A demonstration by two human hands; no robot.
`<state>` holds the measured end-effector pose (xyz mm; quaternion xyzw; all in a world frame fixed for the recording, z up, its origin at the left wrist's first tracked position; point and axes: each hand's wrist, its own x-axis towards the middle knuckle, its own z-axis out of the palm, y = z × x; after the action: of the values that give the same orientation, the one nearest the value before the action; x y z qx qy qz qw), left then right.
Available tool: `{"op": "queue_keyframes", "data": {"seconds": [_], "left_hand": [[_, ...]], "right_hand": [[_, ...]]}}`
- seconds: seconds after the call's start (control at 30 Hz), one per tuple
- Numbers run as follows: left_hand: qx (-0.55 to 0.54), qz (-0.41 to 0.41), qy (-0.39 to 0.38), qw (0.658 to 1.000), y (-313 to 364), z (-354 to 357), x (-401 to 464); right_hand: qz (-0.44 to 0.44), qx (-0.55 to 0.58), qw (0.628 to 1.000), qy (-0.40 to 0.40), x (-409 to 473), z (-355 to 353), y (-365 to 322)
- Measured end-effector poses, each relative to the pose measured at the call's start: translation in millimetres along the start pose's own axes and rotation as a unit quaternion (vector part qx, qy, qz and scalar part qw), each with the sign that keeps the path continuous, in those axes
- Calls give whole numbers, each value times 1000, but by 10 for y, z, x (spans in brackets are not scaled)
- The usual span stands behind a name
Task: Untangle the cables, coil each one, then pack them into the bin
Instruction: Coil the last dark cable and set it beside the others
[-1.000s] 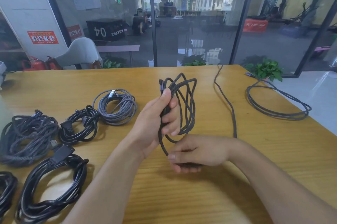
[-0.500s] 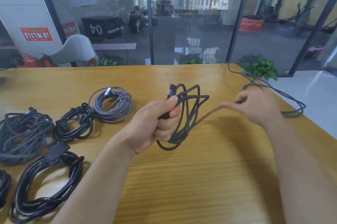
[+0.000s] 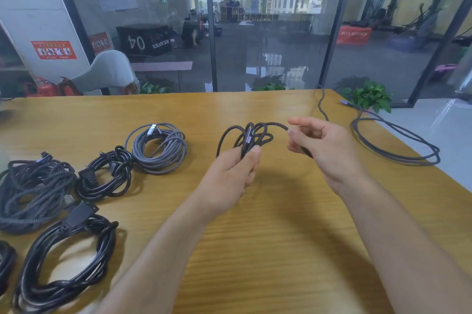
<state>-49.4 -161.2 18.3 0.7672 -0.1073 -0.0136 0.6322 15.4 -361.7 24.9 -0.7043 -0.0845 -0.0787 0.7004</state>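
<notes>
Coiling a dark braided cable [image 3: 245,134] just above the middle of the frame, the person has it half gathered: several loops are bunched in the left hand [image 3: 229,178], and the free run leaves the bundle to the right, passes through the right hand [image 3: 324,150], and trails on to loose loops [image 3: 398,145] lying flat on the wooden table [image 3: 255,249] toward the right edge of the frame

Judging by how the loops sag and cross over one another, this cable is light, limp and soft, with a woven jacket that should give fingers decent friction; it looks springy enough that the loops would fan out if the bundle were slackened. The sensible hold seems to be where the strands cross beside the purple-tinted connector [image 3: 249,134], which sticks up out of the bundle

Left hand: fingers curled round the bunched strands, thumb pressed on top near the plug, forearm coming in from the lower centre of the frame. Right hand: raised over the table, palm turned partly toward the camera, thumb and forefinger pinching the strand while the other fingers are loosely bent

At the left of the frame lie finished coils: a grey braided coil [image 3: 159,150], a glossy black coil [image 3: 106,175], a larger dark braided coil [image 3: 33,193] and a thick black coil [image 3: 63,262]. No bin is in view
</notes>
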Motion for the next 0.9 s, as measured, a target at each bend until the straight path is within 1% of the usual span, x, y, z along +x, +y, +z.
{"op": "queue_keyframes", "data": {"seconds": [0.1,0.27,0.4,0.5,0.57,0.63,0.67,0.7,0.73,0.77,0.8,0.83,0.87,0.9], "left_hand": [[15,21,20,999,-43,41,26],[29,30,75,996,-107,19,59],[44,50,108,992,-89,-20,50],[36,51,126,990,-121,-74,78],[9,40,132,990,-132,-117,91],[-13,38,136,990,-115,-129,92],[-16,40,139,989,-105,-125,91],[-17,42,143,989,-98,-119,95],[-20,39,150,988,-88,-117,97],[-25,35,158,987,-80,-125,98],[-34,33,163,985,-80,-145,96],[-46,32,167,984,-78,-164,94],[-57,32,169,983,-72,-181,87],[-64,31,170,983,-66,-189,75]], "right_hand": [[-12,16,1000,-21,-75,132,-31],[-28,-26,992,-121,-167,241,-103],[1,46,974,-222,-207,231,-143],[24,128,952,-276,-231,266,-87],[31,174,937,-300,-244,289,-66],[24,184,936,-299,-256,332,-59],[10,160,946,-282,-263,348,-51],[-16,102,963,-251,-257,349,-31],[-59,6,976,-208,-246,336,-17],[-113,-124,972,-165,-220,297,11],[-154,-250,945,-145,-195,249,27],[-166,-346,911,-154,-170,192,52],[-146,-400,886,-181,-151,134,65],[-104,-406,882,-216,-148,96,69]]}}
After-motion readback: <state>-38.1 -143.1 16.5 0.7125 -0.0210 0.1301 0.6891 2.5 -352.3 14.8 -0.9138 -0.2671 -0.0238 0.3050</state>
